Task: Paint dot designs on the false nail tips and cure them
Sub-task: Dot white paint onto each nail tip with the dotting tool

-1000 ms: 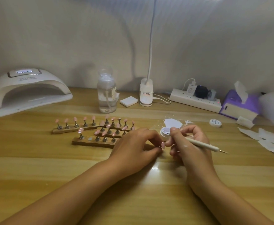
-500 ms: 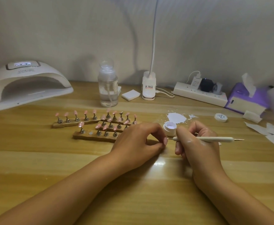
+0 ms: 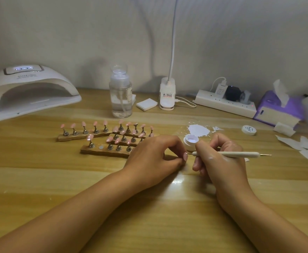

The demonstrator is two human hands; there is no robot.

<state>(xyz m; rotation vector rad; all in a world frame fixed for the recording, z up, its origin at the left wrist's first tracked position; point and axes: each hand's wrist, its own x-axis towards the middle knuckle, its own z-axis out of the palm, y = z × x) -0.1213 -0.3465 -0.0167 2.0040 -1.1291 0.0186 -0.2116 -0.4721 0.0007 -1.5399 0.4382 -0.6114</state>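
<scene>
Pinching the pink nail tip (image 3: 185, 157) in the left hand (image 3: 155, 156), just right of the stands (image 3: 104, 151); gripping the dotting tool (image 3: 228, 154) in the right hand (image 3: 220, 162), point-end beside it. Now brace wrists down, touch lightly, lift straight.

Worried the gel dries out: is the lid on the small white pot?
No, the small white pot stands uncovered, its pale contents showing.

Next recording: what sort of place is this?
Likely a home nail-art desk, not a salon: a nail curing lamp, wooden stands of pink false nail tips, and an open gel pot, alongside a power strip and tissue box.
</scene>
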